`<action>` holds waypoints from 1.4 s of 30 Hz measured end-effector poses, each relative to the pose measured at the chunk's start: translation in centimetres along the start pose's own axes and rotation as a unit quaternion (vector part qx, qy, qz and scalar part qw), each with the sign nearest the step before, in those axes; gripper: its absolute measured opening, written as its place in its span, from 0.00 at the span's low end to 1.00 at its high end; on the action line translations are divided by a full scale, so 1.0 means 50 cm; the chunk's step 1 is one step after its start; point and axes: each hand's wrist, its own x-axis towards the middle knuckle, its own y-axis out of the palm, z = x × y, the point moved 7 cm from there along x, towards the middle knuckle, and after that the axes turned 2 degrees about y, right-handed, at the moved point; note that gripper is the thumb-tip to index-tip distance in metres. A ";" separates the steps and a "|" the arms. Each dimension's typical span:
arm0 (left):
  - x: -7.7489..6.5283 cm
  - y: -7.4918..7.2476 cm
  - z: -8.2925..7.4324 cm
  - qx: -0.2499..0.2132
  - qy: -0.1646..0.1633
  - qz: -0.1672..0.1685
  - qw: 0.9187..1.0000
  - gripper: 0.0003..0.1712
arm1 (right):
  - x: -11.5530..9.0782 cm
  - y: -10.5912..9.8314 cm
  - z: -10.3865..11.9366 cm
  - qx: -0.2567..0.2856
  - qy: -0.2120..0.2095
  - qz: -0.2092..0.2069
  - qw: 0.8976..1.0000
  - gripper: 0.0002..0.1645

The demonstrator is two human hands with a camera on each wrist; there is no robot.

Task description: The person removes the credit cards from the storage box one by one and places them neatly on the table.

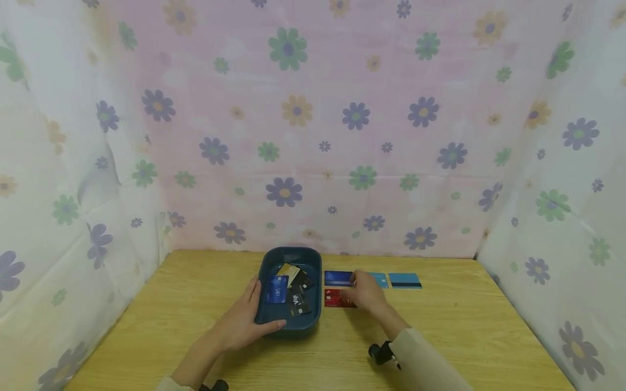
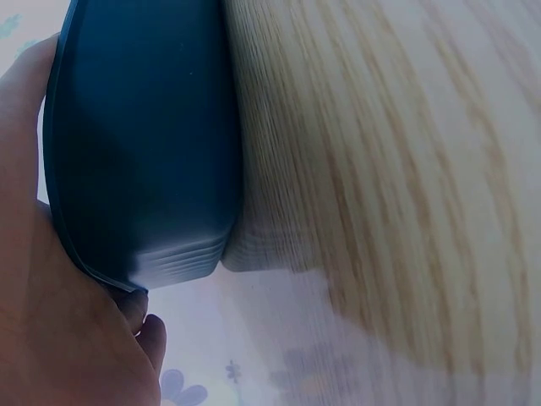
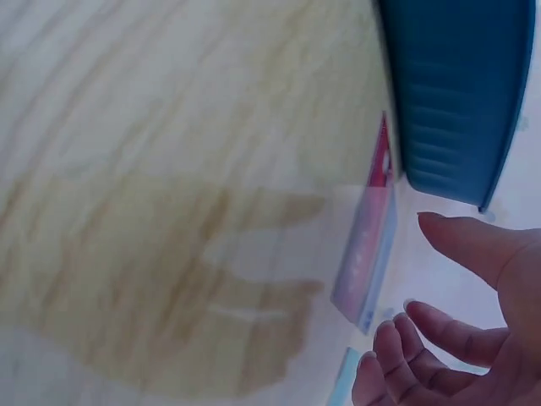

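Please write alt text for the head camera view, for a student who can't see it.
A person's left hand holds a dark teal tray of cards on a wooden table. To the tray's right, the right hand partly covers a row of one dark blue card and two light blue cards, and a red card nearer the viewer.

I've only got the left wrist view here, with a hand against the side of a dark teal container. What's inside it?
Observer: In the head view, the container holds several loose cards, including a blue VIP card.

Operator: Nothing like that shows from here. Are any outside it?

Observer: Yes. On the table to its right, a red card lies nearer the person than a dark blue card.

Operator: And where's the other hand?

Observer: The right hand is over those outside cards, hiding the right end of the red one in the head view.
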 end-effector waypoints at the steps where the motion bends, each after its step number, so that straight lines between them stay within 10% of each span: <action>1: 0.000 -0.001 -0.001 0.001 0.000 -0.001 1.000 0.74 | -0.001 -0.003 0.002 0.006 -0.005 0.005 1.000 0.22; 42: -0.003 -0.003 -0.004 0.009 -0.003 -0.002 1.000 0.75 | -0.053 -0.004 0.078 0.053 -0.132 0.048 0.989 0.18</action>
